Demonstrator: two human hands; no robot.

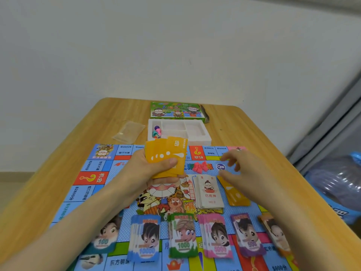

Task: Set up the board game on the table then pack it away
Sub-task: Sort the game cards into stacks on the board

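A colourful game board (93,178) lies spread on the wooden table (244,130). My left hand (156,169) grips a fanned stack of orange cards (166,155) above the board's middle. My right hand (240,165) hovers to the right with fingers loosely spread, holding nothing, just above a second orange card pile (237,196) on the board. A pile of white deed cards (209,190) lies between the hands. Piles of play money lie along the near edge: blue (145,239), green (182,235), pink (216,235), purple (248,233).
Beyond the board stand a white plastic tray (197,133) holding pawns and dice (157,132), the green game box (175,110) and a clear plastic bag (129,132). Small pink houses (200,166) sit on the board. A blue bag (336,184) is off the table's right edge.
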